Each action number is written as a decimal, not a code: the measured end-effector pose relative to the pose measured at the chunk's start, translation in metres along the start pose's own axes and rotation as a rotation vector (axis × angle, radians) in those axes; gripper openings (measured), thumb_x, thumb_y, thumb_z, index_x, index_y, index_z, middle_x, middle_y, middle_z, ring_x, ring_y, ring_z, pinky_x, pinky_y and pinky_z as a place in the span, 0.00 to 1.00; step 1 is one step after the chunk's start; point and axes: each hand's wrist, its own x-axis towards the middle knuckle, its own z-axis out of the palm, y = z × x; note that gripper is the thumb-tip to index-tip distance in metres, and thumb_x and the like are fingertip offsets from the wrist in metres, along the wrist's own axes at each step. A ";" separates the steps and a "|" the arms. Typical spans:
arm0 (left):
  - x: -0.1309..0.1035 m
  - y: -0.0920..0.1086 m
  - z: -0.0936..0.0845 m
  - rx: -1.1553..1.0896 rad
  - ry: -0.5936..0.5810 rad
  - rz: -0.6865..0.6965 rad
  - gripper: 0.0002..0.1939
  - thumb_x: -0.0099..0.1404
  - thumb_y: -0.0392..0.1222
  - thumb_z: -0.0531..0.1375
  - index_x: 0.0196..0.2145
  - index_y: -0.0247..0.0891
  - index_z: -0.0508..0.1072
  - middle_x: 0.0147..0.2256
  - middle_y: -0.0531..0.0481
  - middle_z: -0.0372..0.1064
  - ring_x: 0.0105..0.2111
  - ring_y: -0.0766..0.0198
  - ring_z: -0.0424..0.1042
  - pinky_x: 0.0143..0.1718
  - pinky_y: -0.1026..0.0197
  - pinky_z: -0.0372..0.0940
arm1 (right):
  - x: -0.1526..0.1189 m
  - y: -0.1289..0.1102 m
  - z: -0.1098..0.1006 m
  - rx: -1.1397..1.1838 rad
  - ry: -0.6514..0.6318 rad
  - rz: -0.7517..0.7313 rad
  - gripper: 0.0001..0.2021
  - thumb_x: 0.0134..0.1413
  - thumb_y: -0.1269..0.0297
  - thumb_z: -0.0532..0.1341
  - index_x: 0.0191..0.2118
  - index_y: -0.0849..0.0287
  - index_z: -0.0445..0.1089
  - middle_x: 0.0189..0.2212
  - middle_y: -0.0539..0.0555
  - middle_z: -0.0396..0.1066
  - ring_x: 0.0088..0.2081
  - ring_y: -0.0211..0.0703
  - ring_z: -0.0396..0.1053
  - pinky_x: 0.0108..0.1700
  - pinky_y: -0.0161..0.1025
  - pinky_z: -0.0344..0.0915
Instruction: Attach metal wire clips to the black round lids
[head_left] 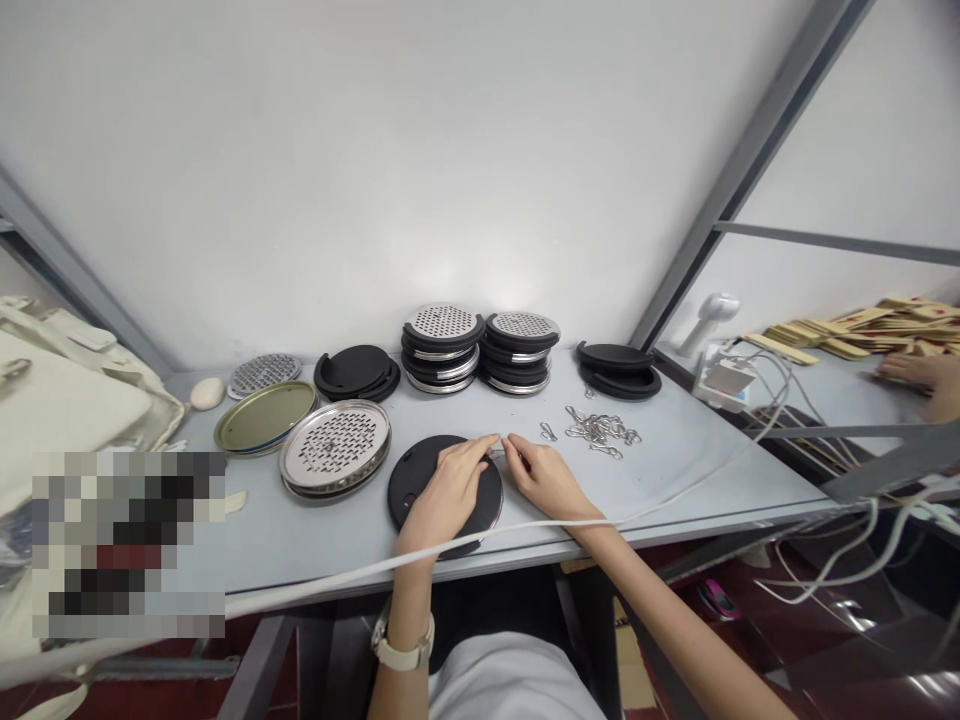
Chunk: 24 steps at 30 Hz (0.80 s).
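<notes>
A round black disc (420, 466) with a thin metallic rim lies flat near the table's front edge. My left hand (454, 488) rests on its right part, palm down, with the fingers pressed together at the disc's upper right edge. Just right of the disc, my right hand (541, 474) has thumb and fingers pinched around a small, thin metal piece (498, 453), most of which is hidden. The fingertips of both hands nearly meet there. Beyond my right hand lie a single metal clip (548, 431) and a loose pile of metal clips (600, 427).
Two stacks of black-rimmed grater discs (444, 322) stand by the wall. Perforated plates (337, 444), olive lids (267, 416) and black discs (355, 370) lie left; more black discs (616, 370) sit right. A white cable (525, 524) crosses in front. Another person's hand (919, 372) is at far right.
</notes>
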 end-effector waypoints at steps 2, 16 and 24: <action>0.000 -0.001 0.001 -0.009 0.002 -0.014 0.21 0.70 0.34 0.47 0.58 0.44 0.61 0.54 0.48 0.66 0.55 0.62 0.63 0.58 0.54 0.58 | 0.000 0.002 0.000 0.004 0.015 0.006 0.15 0.66 0.62 0.45 0.30 0.57 0.63 0.21 0.50 0.67 0.22 0.39 0.64 0.28 0.33 0.52; 0.004 -0.001 -0.001 0.001 0.018 -0.011 0.20 0.69 0.33 0.47 0.57 0.43 0.61 0.56 0.46 0.62 0.57 0.62 0.61 0.60 0.53 0.55 | 0.004 -0.005 0.006 -0.081 -0.014 0.035 0.16 0.67 0.61 0.46 0.35 0.59 0.67 0.25 0.53 0.73 0.25 0.41 0.70 0.28 0.33 0.53; 0.004 0.000 -0.001 -0.002 0.029 -0.011 0.18 0.68 0.32 0.48 0.54 0.42 0.64 0.53 0.46 0.64 0.54 0.61 0.63 0.58 0.52 0.57 | 0.003 -0.005 0.004 -0.105 -0.144 -0.041 0.19 0.68 0.60 0.44 0.38 0.60 0.71 0.30 0.56 0.76 0.31 0.42 0.74 0.31 0.34 0.55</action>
